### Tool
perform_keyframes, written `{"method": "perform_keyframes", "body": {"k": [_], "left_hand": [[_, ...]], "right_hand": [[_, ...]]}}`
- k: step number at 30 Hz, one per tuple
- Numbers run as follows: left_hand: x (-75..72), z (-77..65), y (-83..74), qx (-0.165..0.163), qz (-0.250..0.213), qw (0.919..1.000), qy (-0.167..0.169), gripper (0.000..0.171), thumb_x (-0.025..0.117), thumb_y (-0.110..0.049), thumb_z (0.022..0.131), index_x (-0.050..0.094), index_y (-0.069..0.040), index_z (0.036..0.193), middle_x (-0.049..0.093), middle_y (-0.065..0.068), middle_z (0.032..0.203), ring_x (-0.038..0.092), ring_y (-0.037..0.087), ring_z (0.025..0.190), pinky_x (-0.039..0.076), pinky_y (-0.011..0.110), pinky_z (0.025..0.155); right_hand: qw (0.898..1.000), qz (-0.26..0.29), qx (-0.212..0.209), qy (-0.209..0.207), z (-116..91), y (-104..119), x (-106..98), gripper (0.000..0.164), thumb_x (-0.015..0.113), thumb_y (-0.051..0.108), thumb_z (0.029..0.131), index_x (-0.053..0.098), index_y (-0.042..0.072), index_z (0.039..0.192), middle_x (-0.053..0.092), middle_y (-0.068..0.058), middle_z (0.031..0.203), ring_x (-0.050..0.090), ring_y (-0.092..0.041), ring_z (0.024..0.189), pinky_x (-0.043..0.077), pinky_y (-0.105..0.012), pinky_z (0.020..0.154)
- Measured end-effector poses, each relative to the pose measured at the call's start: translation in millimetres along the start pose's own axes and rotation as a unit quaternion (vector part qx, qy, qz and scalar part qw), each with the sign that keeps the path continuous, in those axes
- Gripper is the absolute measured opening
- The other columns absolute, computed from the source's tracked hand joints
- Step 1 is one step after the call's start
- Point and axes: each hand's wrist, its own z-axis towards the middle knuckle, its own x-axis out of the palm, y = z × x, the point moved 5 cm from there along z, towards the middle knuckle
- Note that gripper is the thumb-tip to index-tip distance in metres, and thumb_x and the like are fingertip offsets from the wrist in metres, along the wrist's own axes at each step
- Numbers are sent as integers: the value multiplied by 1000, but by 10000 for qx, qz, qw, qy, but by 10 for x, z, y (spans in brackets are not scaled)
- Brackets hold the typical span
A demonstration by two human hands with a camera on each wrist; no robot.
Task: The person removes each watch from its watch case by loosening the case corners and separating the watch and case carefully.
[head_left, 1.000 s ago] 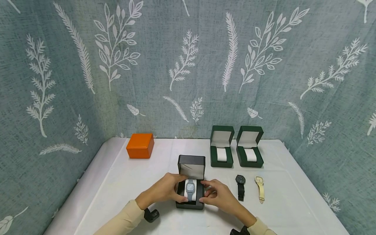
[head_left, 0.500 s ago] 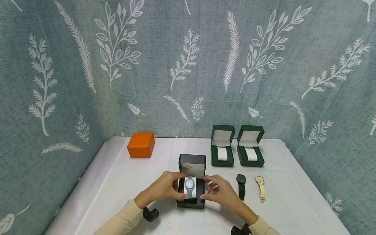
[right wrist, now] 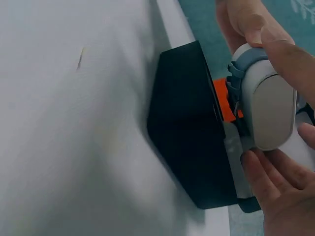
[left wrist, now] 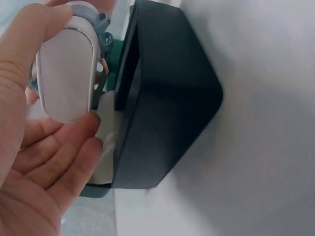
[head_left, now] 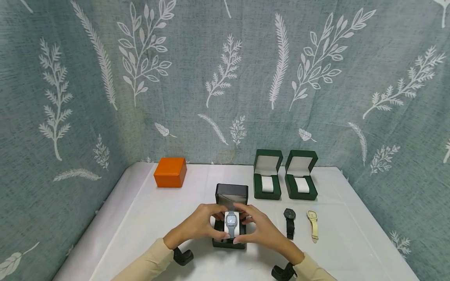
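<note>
A grey-blue square-faced watch is strapped around a white watch cushion. The cushion is raised out of a black watch box, whose lid stands up behind it. My left hand grips the cushion's left side, thumb at the near edge and fingers at the far edge. On the right side my right hand pinches the same cushion between thumb and fingers, as the right wrist view shows. The box body rests on the table under the hands, which partly cover it in the head view.
Two opened green watch boxes with white cushions stand at the back right. A black watch and a gold watch lie right of my right hand. At the back left sits a closed orange box. Patterned curtains surround the white table.
The cushion with its watch has come up out of the black box. My right hand has moved left from the box's right edge and now grips the cushion alongside my left hand.
</note>
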Motion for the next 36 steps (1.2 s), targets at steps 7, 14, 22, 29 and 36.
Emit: {"method": "perform_keyframes", "body": {"k": [7, 14, 22, 29, 36], "left_hand": [[3, 6, -9, 50, -202, 9997, -136, 56, 92, -36, 77, 68, -12, 122, 65, -8, 104, 70, 11, 95, 58, 30, 88], [1, -16, 3, -107, -442, 9987, -244, 62, 92, -35, 77, 67, -8, 126, 65, -6, 106, 70, 12, 96, 58, 29, 88], [26, -27, 12, -258, -753, 9964, -273, 59, 93, -34, 76, 68, -11, 124, 65, -6, 108, 70, 16, 98, 58, 29, 90], [40, -32, 19, -319, -906, 9949, -312, 58, 93, -34, 76, 69, -11, 123, 65, -5, 108, 70, 16, 98, 58, 30, 90], [53, -28, 13, -293, -991, 9941, -321, 58, 94, -34, 76, 69, -10, 124, 65, -5, 108, 70, 17, 98, 58, 30, 90]], "right_hand": [[9998, 158, 79, 123, 40, -3, 63, 92, 91, 30, 79, 43, 16, 156, 49, -1, 149, 62, -19, 112, 55, -39, 97], [9995, 240, 155, 112, 55, -14, 107, 88, 91, 28, 80, 45, 15, 154, 53, 1, 140, 62, -18, 109, 56, -33, 94], [9989, 464, -64, 59, 70, -29, 155, 88, 91, 27, 80, 44, 14, 154, 51, -4, 145, 62, -18, 117, 55, -31, 96], [9986, 458, -237, -101, 77, -32, 180, 86, 92, 25, 79, 47, 13, 151, 55, -4, 136, 62, -18, 114, 58, -31, 91], [9991, 164, -279, -285, 73, -31, 177, 77, 91, 28, 81, 52, 17, 146, 58, 0, 127, 61, -15, 106, 59, -30, 85]]}}
